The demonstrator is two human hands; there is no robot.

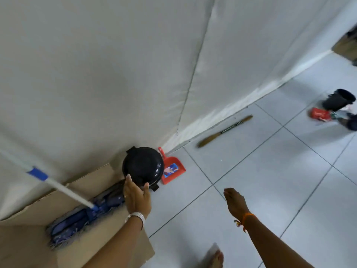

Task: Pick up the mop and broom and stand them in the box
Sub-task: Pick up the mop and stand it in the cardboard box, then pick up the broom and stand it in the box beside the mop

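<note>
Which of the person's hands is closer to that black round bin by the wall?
Left. The left hand reaches the near edge of the black bin, fingertips at it. The right hand hangs open over the floor tiles, well off to the bin's right.

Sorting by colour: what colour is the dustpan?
Red-orange dustpan, with a blue picture sticker; head view.
</note>
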